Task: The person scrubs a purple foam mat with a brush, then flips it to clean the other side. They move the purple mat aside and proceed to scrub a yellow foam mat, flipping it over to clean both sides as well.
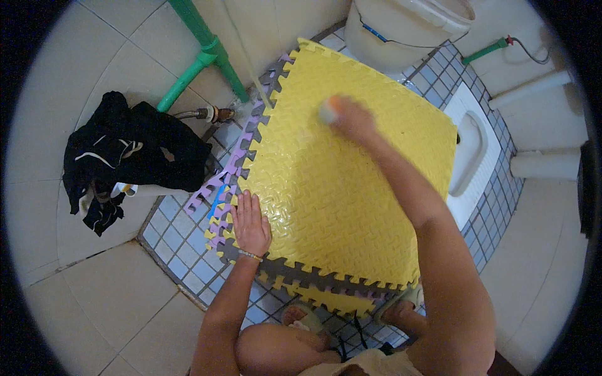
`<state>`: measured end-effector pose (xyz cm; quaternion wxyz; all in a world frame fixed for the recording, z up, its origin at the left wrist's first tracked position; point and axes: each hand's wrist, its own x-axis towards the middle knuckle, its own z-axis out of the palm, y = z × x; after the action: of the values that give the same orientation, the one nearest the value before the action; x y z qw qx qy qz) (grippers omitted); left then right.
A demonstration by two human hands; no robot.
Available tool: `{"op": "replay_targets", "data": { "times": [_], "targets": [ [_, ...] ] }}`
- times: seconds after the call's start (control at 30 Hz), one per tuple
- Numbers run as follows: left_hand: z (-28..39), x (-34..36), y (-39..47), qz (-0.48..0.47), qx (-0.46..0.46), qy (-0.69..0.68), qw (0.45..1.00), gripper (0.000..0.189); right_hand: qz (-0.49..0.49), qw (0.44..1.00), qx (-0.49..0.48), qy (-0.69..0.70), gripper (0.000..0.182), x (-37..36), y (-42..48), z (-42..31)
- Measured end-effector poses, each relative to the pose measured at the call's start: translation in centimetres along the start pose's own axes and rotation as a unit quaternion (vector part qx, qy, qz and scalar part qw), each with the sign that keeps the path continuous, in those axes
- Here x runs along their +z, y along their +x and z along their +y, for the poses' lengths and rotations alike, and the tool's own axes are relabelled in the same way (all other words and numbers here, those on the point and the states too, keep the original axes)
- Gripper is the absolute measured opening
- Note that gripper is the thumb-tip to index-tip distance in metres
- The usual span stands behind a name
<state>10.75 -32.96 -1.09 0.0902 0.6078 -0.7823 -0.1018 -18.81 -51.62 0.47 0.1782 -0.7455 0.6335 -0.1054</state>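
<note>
My left hand (250, 225) lies flat, fingers stretched, on the left edge of a yellow interlocking foam floor mat (338, 202), a beaded bracelet at the wrist. My right hand (352, 121), blurred, grips a brush or scrubber (329, 110), orange and whitish, against the mat's upper part; its exact kind is unclear. The yellow mat has a textured surface with wet-looking shine. It tops a stack of puzzle-edged mats; grey, purple (202, 192) and yellow ones (338, 301) show along the left and near edges.
A white bucket (400, 37) with a wire handle stands behind the mats. To the right is a white squat toilet (472, 155) in the tiled floor (176, 235). Dark clothing (136, 145) hangs at left beside green pipes (216, 51). A thin hose (247, 56) reaches the mat's left edge.
</note>
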Motion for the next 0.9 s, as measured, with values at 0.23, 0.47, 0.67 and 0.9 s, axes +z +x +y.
{"op": "replay_targets", "data": {
  "times": [0.23, 0.47, 0.67, 0.9],
  "targets": [
    [-1.6, 0.2, -0.8, -0.026, -0.019, 0.031, 0.999, 0.062, -0.103, 0.986, -0.129, 0.023, 0.021, 6.7, -8.3, -9.2],
    [1.4, 0.5, 0.9, 0.01, 0.025, -0.001, 1.0, 0.061, 0.056, 0.986, 0.144, -0.067, 0.027, -4.6, -4.0, 8.2],
    [-1.2, 0.2, -0.7, 0.012, -0.003, 0.022, 1.0, 0.061, -0.079, 0.989, -0.122, 0.029, 0.025, 3.8, -10.2, -5.1],
    [0.8, 0.5, 0.0, 0.002, 0.009, 0.009, 1.0, 0.062, 0.108, 0.971, 0.202, -0.068, 0.03, -5.0, -5.8, 8.2]
  ]
}}
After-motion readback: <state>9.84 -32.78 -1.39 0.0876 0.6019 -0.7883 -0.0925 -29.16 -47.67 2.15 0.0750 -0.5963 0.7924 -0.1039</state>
